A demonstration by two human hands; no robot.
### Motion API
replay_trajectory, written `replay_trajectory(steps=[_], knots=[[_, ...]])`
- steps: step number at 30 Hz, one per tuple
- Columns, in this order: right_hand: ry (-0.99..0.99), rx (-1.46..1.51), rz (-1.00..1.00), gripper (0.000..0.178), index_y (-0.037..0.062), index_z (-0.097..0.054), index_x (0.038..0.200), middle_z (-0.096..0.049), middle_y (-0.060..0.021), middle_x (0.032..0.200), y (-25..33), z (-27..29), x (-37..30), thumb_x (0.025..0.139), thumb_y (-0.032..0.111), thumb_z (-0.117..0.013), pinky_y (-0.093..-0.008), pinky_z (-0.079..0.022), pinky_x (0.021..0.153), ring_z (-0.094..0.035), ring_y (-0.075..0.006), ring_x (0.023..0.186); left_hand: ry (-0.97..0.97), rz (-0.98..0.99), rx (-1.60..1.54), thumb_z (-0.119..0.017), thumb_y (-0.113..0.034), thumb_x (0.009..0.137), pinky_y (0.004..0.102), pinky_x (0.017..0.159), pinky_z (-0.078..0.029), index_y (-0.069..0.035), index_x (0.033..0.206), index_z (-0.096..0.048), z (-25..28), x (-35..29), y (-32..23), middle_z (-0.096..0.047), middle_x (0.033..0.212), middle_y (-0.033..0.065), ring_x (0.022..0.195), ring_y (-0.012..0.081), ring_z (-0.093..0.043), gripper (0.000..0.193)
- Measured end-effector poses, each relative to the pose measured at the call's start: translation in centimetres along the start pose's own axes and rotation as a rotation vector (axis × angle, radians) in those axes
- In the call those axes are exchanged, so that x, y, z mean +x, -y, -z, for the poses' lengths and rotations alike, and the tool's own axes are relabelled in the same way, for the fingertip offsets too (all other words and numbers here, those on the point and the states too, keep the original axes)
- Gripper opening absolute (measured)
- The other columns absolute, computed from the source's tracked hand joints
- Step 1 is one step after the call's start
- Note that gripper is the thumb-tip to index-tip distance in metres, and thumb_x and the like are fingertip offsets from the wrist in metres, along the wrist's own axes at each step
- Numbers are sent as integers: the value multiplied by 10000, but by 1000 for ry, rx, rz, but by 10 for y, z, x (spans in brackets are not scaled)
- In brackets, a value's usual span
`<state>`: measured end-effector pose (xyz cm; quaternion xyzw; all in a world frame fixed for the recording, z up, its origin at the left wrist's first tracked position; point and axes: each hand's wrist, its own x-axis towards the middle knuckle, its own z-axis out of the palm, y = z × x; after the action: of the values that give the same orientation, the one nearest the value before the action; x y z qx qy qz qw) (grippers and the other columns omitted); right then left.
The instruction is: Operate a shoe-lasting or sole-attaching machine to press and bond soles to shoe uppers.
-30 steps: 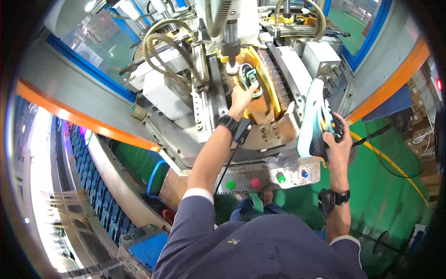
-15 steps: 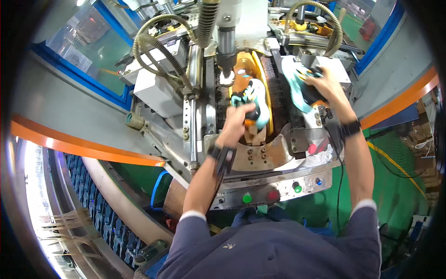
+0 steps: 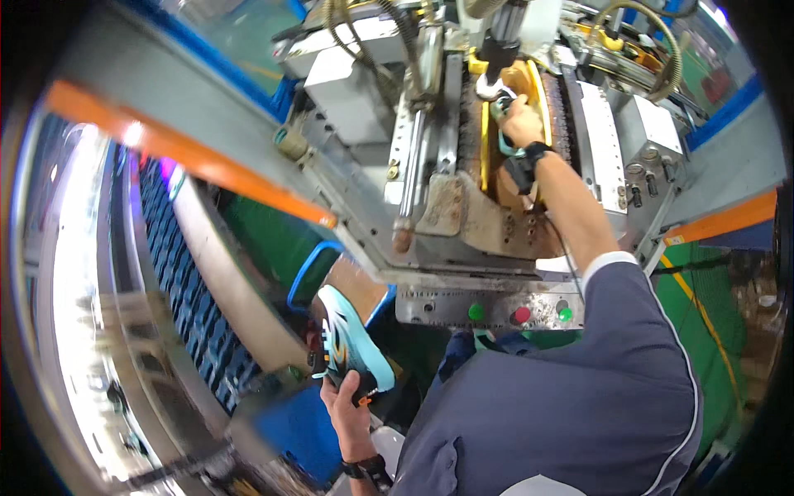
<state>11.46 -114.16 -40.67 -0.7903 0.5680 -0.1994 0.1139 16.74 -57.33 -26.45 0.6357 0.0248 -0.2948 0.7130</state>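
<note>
My left hand [image 3: 351, 413] is closed on the heel end of a sneaker [image 3: 356, 337] with a light teal sole and a dark upper. It holds that shoe off to the left of the machine, sole turned partly to the right. Inside the machine's yellow-walled cavity [image 3: 486, 145], my right hand [image 3: 523, 126] is closed round a second sneaker [image 3: 506, 149]. Only a bit of its teal and dark surface shows, as my fingers cover the rest. Right beside that hand, the dark cylindrical press head [image 3: 501, 45] with a pale tip comes down.
A front panel [image 3: 496, 307] carries green and red buttons. Left of it stand a brown board [image 3: 354, 281] with blue tubing, an orange guard rail [image 3: 190, 161] and a conveyor with dark blue ridged segments [image 3: 194, 256]. A metal rod [image 3: 411, 165] runs beside the cavity.
The view has swung left. My left hand has left the cavity and carried a sneaker down to the left. My right hand has gone from the machine's right side into the cavity with its sneaker.
</note>
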Motion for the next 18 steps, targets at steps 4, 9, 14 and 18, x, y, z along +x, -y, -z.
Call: replay_trajectory(steps=[4, 9, 14, 18], knots=[[-21, 290, 403, 417, 24, -535, 1222, -665, -236, 1006, 52, 63, -108, 845, 187, -608, -465, -531, 793, -651, -405, 922, -303, 10, -157, -637, -45, 851, 328, 806, -537, 25, 1220, -534, 41, -45, 44, -634, 1059, 77, 937, 185, -646, 390], [344, 647, 682, 80, 51, -639, 915, -640, -125, 837, 57, 56, -311, 838, 73, -637, -393, -507, 691, -634, -324, 755, -335, 77, -350, -672, -59, 845, 309, 813, -533, 36, 1191, -561, 37, -83, 89, -638, 1058, 78, 938, 183, -642, 376], [436, 361, 973, 97, 87, -648, 925, -636, -106, 924, 17, -64, -359, 870, 127, -579, -424, -498, 792, -604, -321, 912, -358, 142, -435, -685, -54, 842, 326, 862, -539, 69, 1199, -531, 62, -138, 144, -632, 1100, 119, 974, 203, -650, 408], [470, 256, 1035, 130, 64, -631, 970, -630, -135, 1016, -2, -103, -360, 896, 127, -544, -425, -474, 854, -590, -324, 986, -532, 163, -521, -687, -60, 842, 320, 780, -553, 77, 1162, -541, 84, -184, 159, -639, 1043, 121, 887, 202, -662, 378]])
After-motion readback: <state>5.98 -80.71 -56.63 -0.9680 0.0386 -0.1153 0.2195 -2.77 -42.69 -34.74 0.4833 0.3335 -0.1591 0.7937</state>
